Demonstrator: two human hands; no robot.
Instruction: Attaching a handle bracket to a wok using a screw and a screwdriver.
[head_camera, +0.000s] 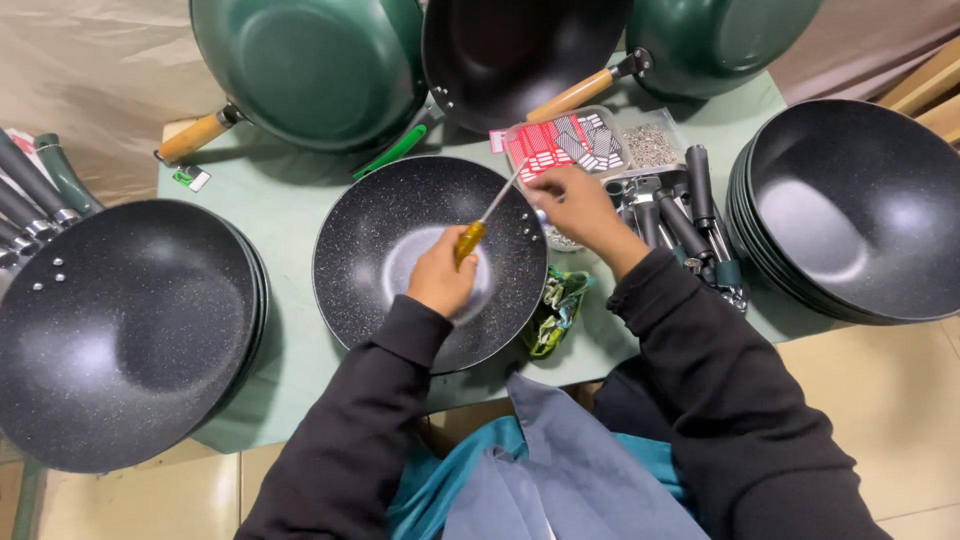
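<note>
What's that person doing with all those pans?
A person in black sleeves leans over a black speckled wok on a pale green table. The left hand holds a yellow-handled screwdriver angled toward the wok's far rim, where the right hand grips the edge. Stacks of black woks sit on either side.

My screwdriver (470, 240) has an amber handle — the wok (430, 262) under it is black, speckled white — beside it, a green cloth (556, 312).

Speckled matt black pan (400, 240), glossy amber plastic screwdriver handle (468, 242), smooth wooden pan handle (195, 135).
</note>
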